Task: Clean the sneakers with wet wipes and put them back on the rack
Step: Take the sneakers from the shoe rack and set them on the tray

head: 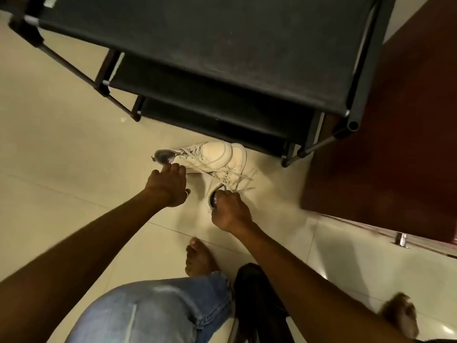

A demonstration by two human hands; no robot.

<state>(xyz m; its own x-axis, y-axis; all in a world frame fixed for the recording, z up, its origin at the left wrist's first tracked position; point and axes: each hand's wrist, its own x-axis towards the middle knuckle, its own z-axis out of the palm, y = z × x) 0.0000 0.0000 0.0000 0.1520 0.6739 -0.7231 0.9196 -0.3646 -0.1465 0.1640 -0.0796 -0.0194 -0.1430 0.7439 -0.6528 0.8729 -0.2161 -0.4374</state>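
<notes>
Two cream sneakers lie on the tiled floor in front of the black shoe rack [222, 58]. The far sneaker [210, 154] points right, its grey-lined opening at the left. My left hand [168, 186] reaches to that opening, fingertips touching its heel rim. The near sneaker [231, 178] is partly hidden by my right hand [230, 209], which grips the heel collar with fingers curled into the opening. Loose laces trail to the right. No wet wipes are in view.
The rack's lower shelves [210, 112] are dark fabric on black tubes. A dark red door [395, 144] stands at the right, with a metal stopper [401, 240] on the floor. My bare feet [197, 258] and denim-clad knee [153, 313] are at the bottom.
</notes>
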